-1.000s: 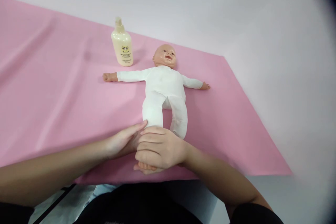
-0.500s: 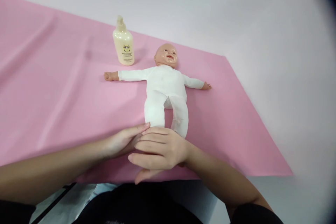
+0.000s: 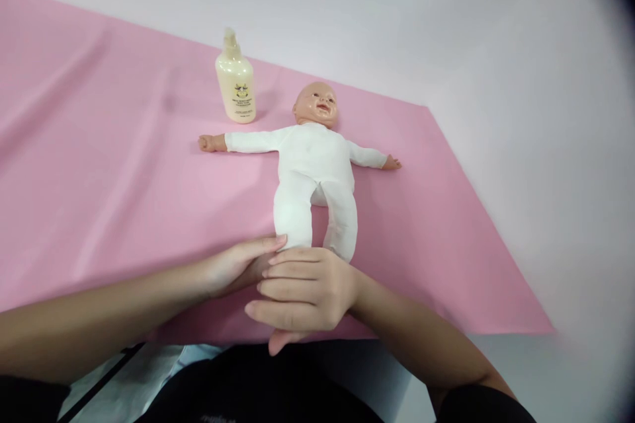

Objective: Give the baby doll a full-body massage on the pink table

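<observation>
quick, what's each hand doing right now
Left hand: open, fingers flat against the doll's leg near the foot.
Right hand: curled shut over the doll's foot, holding it.

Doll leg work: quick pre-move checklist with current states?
1. Doll lies face up and flat on the pink sheet: ok.
2. Right hand wrapped over the doll's lower leg: ok.
3. Left hand touching the same leg from the side: ok.
4. Doll's foot visible below the right hand: ok, only partly.
5. Lotion bottle upright, apart from the doll's arm: ok.
6. Bottle pump open or locked: cannot tell.
</observation>
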The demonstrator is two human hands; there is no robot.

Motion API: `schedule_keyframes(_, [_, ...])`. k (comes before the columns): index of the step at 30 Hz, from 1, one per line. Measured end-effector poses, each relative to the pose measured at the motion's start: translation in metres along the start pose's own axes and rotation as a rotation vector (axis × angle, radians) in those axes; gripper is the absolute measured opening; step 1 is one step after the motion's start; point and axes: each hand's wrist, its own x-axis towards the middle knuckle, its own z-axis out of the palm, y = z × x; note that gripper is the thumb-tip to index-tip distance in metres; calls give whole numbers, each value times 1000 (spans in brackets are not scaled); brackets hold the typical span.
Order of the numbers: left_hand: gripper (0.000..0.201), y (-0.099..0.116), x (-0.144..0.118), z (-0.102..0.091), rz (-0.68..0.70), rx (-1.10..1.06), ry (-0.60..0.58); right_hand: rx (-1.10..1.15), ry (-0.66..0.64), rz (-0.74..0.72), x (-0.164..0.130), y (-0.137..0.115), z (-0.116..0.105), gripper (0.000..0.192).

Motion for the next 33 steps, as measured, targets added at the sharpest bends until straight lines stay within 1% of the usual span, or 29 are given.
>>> schedule_keyframes(2, [34,-1,0,-1,-15,-14,44,-4,72,55,2,1,0,40])
schedule_keyframes(4, [33,-2,0,-2,-14,-34,67,-18,126,92,4,1,-3,33])
schedule_keyframes(5, [32,-2,0,-2,-7,-42,63,-26,122,95,5,1,-4,28])
schedule_keyframes(7, [33,-2,1,-2,11,-44,36,-34,54,85,7,0,-8,23])
schedule_keyframes(9, [33,-2,2,-1,25,-32,17,-27,3,93,9,-1,-9,28])
schedule_keyframes(11, [34,-1,2,-1,29,-15,20,-24,8,82,10,-2,-10,32])
schedule_keyframes(15, [37,1,1,1,-2,5,5,-34,165,-1,11,-2,-6,31])
schedule_keyframes(17, [36,1,0,2,-12,12,25,-27,220,11,9,-2,-4,34])
schedule_keyframes(18, [34,1,0,2,-12,15,50,-23,221,43,9,-1,-4,36])
schedule_keyframes(19, [33,1,0,3,-11,16,79,-22,195,74,7,-1,-4,38])
schedule_keyframes(21, [30,1,0,3,-1,16,117,-21,58,93,5,-1,-5,34])
schedule_keyframes(23, [30,0,1,2,15,14,109,-20,-96,68,4,-1,-6,28])
schedule_keyframes(24, [31,0,1,1,20,14,94,-17,-128,55,4,-1,-6,27])
schedule_keyframes(25, [32,0,1,1,23,15,77,-11,-119,53,4,-2,-7,28])
schedule_keyframes(27, [33,0,1,0,19,22,55,-5,-41,63,4,-3,-6,31])
schedule_keyframes(29, [34,0,0,0,10,31,47,-1,2,38,4,-4,-5,33])
schedule_keyframes(33, [31,0,0,0,-2,53,61,8,-12,-5,2,-1,-2,32])
